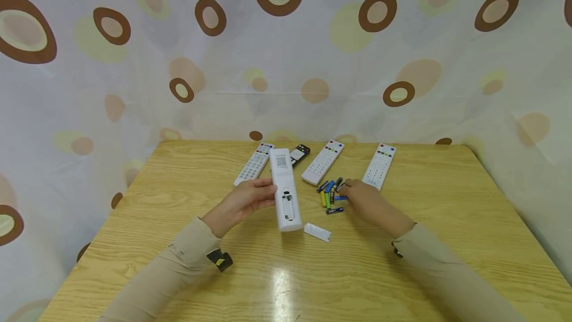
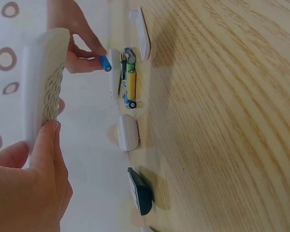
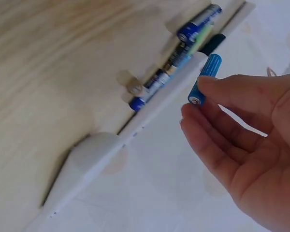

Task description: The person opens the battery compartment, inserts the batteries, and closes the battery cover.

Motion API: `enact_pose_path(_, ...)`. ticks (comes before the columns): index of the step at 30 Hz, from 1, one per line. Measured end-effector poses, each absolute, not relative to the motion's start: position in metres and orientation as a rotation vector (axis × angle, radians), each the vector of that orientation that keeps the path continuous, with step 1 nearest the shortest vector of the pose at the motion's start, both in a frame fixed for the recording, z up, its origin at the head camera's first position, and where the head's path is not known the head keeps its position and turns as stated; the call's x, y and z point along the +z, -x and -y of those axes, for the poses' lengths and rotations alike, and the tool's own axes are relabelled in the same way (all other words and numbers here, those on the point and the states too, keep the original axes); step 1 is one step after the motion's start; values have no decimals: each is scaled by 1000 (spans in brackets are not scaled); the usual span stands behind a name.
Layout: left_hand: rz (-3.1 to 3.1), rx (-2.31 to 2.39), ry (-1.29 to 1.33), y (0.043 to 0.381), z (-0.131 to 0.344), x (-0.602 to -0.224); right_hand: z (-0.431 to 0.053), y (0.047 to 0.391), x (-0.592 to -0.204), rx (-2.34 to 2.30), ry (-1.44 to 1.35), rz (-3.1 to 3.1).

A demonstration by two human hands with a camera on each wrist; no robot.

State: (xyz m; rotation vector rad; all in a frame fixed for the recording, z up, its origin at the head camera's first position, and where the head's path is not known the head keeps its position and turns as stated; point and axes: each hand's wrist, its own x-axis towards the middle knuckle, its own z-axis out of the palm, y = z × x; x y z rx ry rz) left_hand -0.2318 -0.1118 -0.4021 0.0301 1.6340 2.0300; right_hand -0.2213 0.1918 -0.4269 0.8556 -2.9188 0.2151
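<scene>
My left hand (image 1: 247, 199) grips a white remote control (image 1: 281, 175) by its side, its back turned toward the head camera. The battery compartment (image 1: 288, 206) in that back is uncovered. In the left wrist view the remote's buttons (image 2: 53, 92) face the table side. Between thumb and fingers, my right hand (image 3: 251, 130) pinches a blue battery (image 3: 205, 79), held above the table. Beside that hand lies a cluster of loose batteries (image 1: 327, 200), blue, green, yellow and dark. The white battery cover (image 1: 318, 231) lies on the table just right of the held remote's lower end.
Along the back of the wooden table (image 1: 187, 272) lie a white remote (image 1: 254, 164) at left, a black remote (image 1: 300, 153) partly hidden by the held one, another white remote (image 1: 323, 162), and a white remote (image 1: 380, 165) at right. A patterned curtain (image 1: 286, 63) hangs behind.
</scene>
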Motion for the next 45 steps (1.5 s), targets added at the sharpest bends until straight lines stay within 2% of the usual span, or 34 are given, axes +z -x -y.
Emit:
enact_pose_path(8, -1635, 2023, -46, 232, 111, -402, -188, 209, -400, 554, -922, 2719)
enact_pose_path(17, -1644, 2023, -38, 231, 106, -400, -160, 198, -381, 981, -1114, 2402)
enact_pose_path(28, -1608, 2018, -52, 227, 103, -396, -131, 192, -377, 1078, -1249, 2281)
enact_pose_path(38, -1579, 2021, -96, 226, 101, -395, -119, 195, -380, 1098, -1219, 2347)
enact_pose_path(45, -1548, 2032, -126, 224, 100, -397, -112, 195, -389, 1136, -1080, 2368)
